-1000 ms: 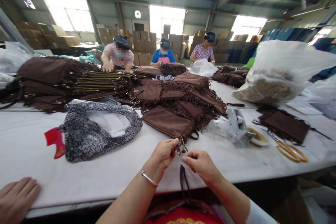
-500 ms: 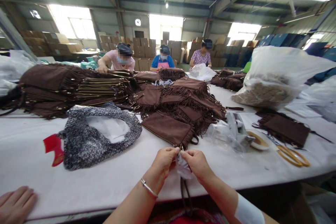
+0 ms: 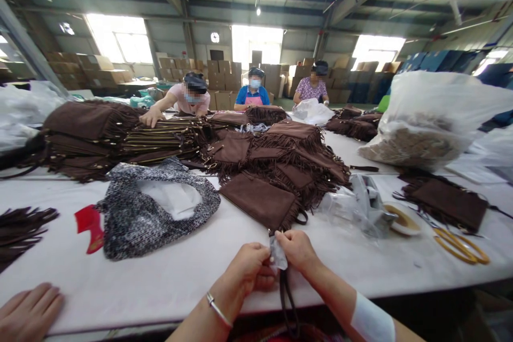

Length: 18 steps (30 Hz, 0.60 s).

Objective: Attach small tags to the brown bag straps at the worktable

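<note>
A brown fringed pouch lies flat on the white table before me, its near corner with the metal hardware pointing my way. At that corner, my right hand pinches the upper end of a small translucent plastic wrap. Lower down, the fingers of my left hand are closed on the wrap's left edge. A dark wrist strap hangs below the wrap over the table edge. What the wrap covers is hard to make out.
Behind the pouch are heaped brown fringed bags. A black-and-white woven bag lies left, scissors and a tape dispenser right. Another person's hand rests at the near left. Three people work opposite.
My left hand has slid slightly down the plastic wrap, which now shows more between my hands. Brown fringe has appeared at the far left. A co-worker opposite has shifted a hand left over the stack.
</note>
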Tool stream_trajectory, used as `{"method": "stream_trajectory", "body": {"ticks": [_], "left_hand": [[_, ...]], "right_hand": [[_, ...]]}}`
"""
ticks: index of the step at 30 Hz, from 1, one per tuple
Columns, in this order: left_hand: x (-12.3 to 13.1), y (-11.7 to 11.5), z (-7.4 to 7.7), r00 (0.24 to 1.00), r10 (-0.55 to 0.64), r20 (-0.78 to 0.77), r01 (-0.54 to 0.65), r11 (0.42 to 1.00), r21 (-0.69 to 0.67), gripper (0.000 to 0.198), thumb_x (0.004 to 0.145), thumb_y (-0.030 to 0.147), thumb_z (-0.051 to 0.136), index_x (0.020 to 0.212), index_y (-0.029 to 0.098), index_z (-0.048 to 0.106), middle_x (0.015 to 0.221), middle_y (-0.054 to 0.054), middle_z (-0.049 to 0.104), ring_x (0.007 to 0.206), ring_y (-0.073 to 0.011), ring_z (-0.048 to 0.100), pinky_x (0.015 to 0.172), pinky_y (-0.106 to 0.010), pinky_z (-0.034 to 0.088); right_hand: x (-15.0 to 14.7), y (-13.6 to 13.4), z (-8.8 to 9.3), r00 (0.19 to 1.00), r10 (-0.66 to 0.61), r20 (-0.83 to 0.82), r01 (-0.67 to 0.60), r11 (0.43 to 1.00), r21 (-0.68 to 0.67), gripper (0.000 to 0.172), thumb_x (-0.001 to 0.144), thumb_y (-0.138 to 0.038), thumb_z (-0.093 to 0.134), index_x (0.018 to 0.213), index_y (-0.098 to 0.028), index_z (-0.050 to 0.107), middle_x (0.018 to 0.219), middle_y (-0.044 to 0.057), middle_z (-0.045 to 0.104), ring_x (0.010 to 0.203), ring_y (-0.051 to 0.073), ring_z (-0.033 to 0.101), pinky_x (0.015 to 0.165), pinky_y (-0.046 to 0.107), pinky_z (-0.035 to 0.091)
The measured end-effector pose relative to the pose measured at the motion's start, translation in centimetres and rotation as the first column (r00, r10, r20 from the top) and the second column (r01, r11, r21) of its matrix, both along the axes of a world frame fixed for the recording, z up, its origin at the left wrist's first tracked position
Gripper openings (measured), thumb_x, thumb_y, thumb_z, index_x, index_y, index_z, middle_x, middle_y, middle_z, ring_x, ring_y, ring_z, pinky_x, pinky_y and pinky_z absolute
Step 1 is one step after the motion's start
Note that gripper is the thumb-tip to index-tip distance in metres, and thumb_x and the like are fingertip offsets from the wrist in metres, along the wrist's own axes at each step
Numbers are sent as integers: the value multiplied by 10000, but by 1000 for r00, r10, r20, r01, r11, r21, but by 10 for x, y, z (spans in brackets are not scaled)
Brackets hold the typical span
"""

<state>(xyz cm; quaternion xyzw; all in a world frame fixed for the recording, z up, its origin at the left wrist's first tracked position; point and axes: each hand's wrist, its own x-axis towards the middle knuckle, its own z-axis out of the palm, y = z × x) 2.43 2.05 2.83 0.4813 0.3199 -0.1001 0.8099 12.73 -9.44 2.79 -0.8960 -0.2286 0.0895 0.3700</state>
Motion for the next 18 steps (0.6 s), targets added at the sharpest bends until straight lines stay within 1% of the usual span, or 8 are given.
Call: {"method": "stream_trajectory", "body": {"ticks": [3,6,9,12,14,16,18], "left_hand": [[3,3,4,1000,17,-17,-16,997,77,77,822,229,589,808,173,539,656,-9,595,490,-138,575,525,-285,492],[10,8,3,999,40,-11,-37,978,203,62,797,220,591,788,174,550,643,-25,604,514,-165,592,522,-306,495],[20,12,-3,997,74,20,-77,947,311,92,768,215,613,714,172,551,574,-12,571,475,-163,558,474,-276,447],[29,15,-9,992,110,59,-124,913,387,172,748,202,655,621,162,547,503,8,519,413,-121,480,423,-221,345],[33,16,-12,988,128,85,-152,891,427,209,745,187,668,578,157,545,485,10,507,394,-104,448,406,-212,301],[35,16,-14,986,136,98,-166,882,442,226,755,184,664,565,160,544,484,6,512,388,-108,452,400,-217,293],[35,16,-14,985,139,100,-169,882,440,223,769,192,654,574,164,550,483,1,520,384,-124,470,399,-225,300]], "right_hand": [[0,-4,1,992,22,-123,-23,1000,-5,519,837,-546,440,454,-207,525,442,16,511,450,141,457,483,279,265],[-1,-6,2,982,14,-186,-18,1000,-20,464,832,-495,481,496,-193,587,435,7,525,433,134,469,462,264,278],[-1,-3,6,989,15,-145,-23,998,-60,402,798,-410,541,473,-180,599,425,1,521,444,127,472,458,258,260],[0,2,12,993,35,-112,-46,995,-94,349,772,-349,576,481,-166,634,451,9,556,489,133,500,471,257,257],[1,4,15,993,39,-115,-51,993,-103,333,779,-333,577,504,-162,658,469,18,580,512,143,521,482,259,266],[2,3,16,994,58,-96,-68,992,-105,362,814,-342,563,515,-164,663,483,29,597,530,155,542,501,265,291],[3,-1,16,994,108,15,-106,990,-88,358,855,-345,549,576,-169,689,551,42,640,582,172,576,552,272,342]]}}
